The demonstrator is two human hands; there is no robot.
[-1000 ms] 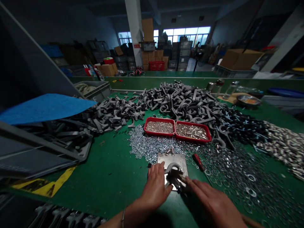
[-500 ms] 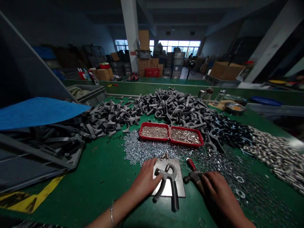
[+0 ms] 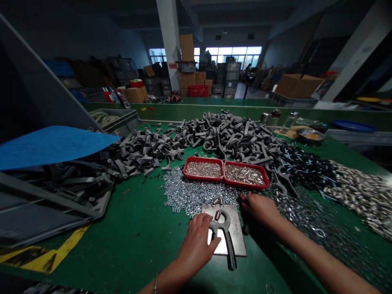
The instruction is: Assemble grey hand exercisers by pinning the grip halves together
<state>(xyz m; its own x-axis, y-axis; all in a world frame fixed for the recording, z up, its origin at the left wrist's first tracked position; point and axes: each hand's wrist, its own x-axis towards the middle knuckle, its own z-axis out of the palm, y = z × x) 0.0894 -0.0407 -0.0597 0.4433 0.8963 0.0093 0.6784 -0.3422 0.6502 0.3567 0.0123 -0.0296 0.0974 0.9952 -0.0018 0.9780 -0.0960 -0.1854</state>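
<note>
A grey plastic clamp part (image 3: 230, 245), with a ring-shaped jaw and two dark-lined legs, lies on a square metal plate (image 3: 240, 239). My left hand (image 3: 199, 239) curls over its left side, thumb and fingertips touching that leg and hiding part of it. A small metal cylinder (image 3: 217, 215) rests by the ring. More cylinders (image 3: 218, 201) lie at the plate's top edge. Just right of the plate, my right hand (image 3: 260, 209) closes over a red-handled tool (image 3: 242, 199), whose far part is hidden. A hammer's dark head (image 3: 246, 228) sits in shadow below that hand.
Behind the plate are two red trays (image 3: 203, 178) of small metal pins, surrounded by loose nuts (image 3: 183, 196). Grey clamp parts (image 3: 226, 139) are heaped further back. Black screws (image 3: 303, 163) and metal cylinders (image 3: 358, 188) spread right. A grey crate (image 3: 104, 204) stands left.
My right hand has left the hammer and moved up and left onto the red-handled tool. My left hand has shifted lower over the clamp part's left leg. The view has turned slightly left.
</note>
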